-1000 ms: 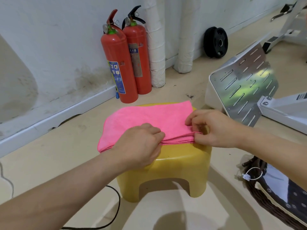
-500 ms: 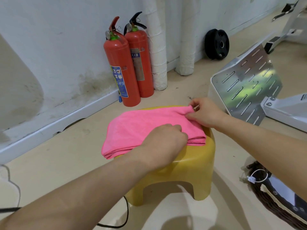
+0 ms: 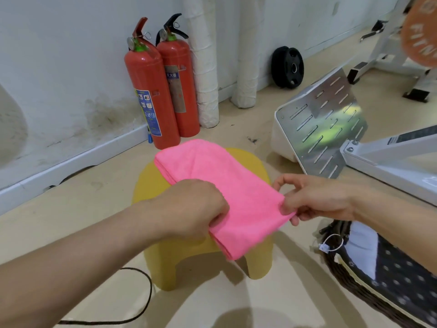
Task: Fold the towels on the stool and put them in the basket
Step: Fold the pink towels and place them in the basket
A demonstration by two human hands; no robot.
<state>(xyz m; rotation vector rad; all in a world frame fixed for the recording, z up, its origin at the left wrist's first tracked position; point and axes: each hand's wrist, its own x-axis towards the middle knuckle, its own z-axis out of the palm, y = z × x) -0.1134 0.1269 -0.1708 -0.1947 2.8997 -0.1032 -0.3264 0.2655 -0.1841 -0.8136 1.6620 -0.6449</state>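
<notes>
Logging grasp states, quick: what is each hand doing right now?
Left hand: closed, gripping the pink towel.
Right hand: closed, pinching the pink towel's edge.

Towel (image 3: 212,176) over stool (image 3: 248,159); basket (image 3: 369,297) right; extinguishers (image 3: 151,91) behind.

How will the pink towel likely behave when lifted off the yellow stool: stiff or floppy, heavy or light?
Probably floppy: the pink towel droops off the stool between the left hand and right hand. Likely light: finger grips seem enough to hold it. Its folded layers could slip apart.
</notes>
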